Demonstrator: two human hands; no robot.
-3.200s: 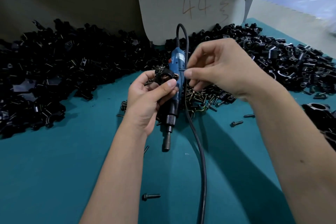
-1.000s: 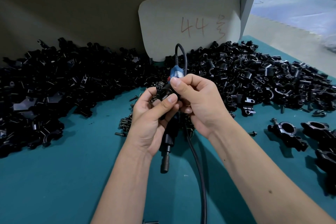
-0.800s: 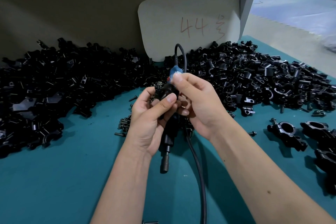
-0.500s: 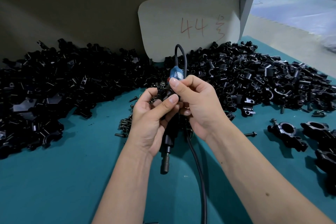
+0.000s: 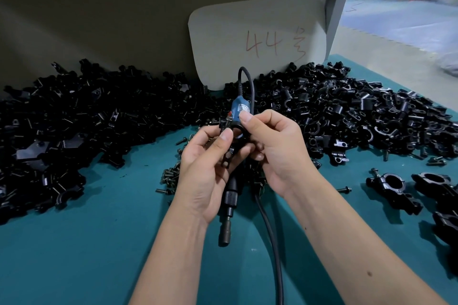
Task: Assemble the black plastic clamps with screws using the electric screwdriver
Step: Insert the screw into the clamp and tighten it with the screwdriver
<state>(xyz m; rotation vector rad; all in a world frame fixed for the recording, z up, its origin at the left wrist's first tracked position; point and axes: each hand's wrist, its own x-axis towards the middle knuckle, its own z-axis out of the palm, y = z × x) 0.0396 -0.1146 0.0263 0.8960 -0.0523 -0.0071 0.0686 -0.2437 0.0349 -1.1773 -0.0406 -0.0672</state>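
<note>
While clamp piles [image 5: 99, 126] flank them, both hands pinch a clamp [image 5: 233, 131].

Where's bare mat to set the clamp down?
Free: teal mat near-left, below the left parts pile, left of the left hand; also a strip between the cord and finished clamps. Crowded: both piles along the back, loose screws by the left hand.

Both forearms are bare to the frame edge; left hand [image 5: 208, 163] and right hand [image 5: 277, 153] wear no gloves
</note>
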